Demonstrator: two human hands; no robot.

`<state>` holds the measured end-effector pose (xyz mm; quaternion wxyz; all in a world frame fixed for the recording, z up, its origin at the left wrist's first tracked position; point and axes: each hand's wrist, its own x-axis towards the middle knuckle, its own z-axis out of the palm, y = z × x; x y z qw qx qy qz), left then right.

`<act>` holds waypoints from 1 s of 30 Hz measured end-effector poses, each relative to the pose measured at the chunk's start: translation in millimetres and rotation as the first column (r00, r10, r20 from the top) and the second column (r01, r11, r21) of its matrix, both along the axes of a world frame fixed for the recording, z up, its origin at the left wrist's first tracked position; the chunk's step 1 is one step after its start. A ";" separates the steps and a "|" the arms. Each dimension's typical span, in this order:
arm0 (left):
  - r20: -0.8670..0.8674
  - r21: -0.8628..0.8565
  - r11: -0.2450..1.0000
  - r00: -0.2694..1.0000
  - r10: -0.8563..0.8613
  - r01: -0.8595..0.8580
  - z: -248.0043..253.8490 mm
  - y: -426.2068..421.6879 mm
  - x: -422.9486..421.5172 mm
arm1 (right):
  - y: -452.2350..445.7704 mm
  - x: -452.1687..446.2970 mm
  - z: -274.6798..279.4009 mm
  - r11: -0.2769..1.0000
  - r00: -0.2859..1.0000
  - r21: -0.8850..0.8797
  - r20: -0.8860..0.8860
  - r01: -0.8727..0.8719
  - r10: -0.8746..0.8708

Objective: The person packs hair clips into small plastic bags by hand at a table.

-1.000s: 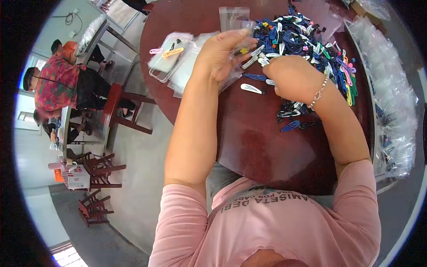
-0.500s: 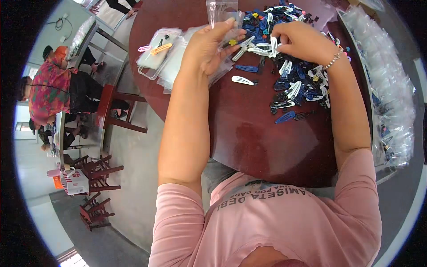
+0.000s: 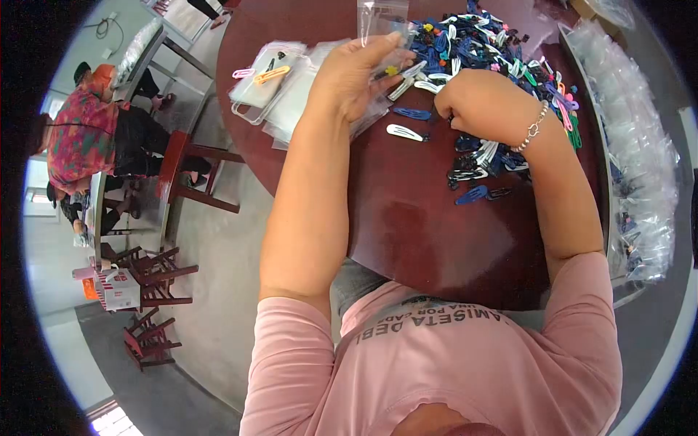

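Observation:
My left hand (image 3: 356, 76) holds a clear plastic bag (image 3: 382, 16) between thumb and fingers, and a yellow flower piece (image 3: 391, 70) and some pale clips (image 3: 407, 80) are at its fingertips. My right hand (image 3: 483, 105) is closed over the near left part of a heap of hair clips (image 3: 472, 47); its fingertips are turned down, so whatever they hold is hidden. Between the hands, a blue clip (image 3: 413, 113) and a white clip (image 3: 404, 132) lie on the dark red table (image 3: 429, 232).
Flat clear bags (image 3: 291, 109) lie left of my left hand, with a pink clip (image 3: 243, 73) and an orange clip (image 3: 272, 74) on top. A tray of filled bags (image 3: 640, 145) stands along the right. People (image 3: 83, 138) are at another table at the far left.
My right hand first lifted with white clips in its fingers, then came back down over the heap. My left hand still holds the bag. The camera view has shifted slightly.

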<state>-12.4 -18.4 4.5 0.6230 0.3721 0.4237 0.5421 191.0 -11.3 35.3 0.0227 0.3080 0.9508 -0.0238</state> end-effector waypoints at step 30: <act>-0.068 0.067 0.998 0.998 -0.010 0.014 -3.3 -0.1 2.0 | 0.1 -8.0 0.1 0.926 0.948 -0.302 -0.288 -0.226 0.137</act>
